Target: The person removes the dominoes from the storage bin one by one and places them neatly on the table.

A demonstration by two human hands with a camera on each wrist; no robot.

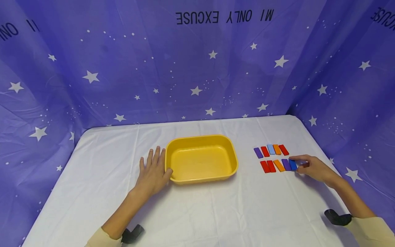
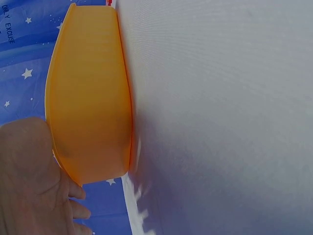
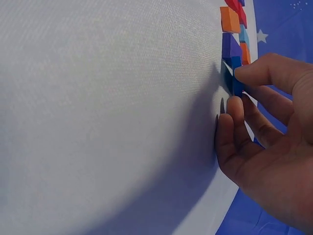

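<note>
My right hand (image 1: 315, 169) pinches a blue block (image 3: 237, 81) between thumb and fingers at the right end of the nearer row. Beside that block lies a purple block (image 3: 231, 46), and an orange block (image 3: 230, 19) is farther along. My left hand (image 1: 151, 176) rests with straight, spread fingers at the left end of a yellow tray (image 1: 202, 179). Its thumb reaches the tray's rim near the front left corner. The left wrist view shows the tray's outer wall with the palm close to it.
A farther row holds a purple block (image 1: 258, 153), a light blue block (image 1: 271, 149), an orange one and red ones. More red blocks (image 1: 267, 166) start the nearer row. White cloth (image 1: 197, 212) covers the table, and a starry purple curtain (image 1: 172, 68) hangs around it.
</note>
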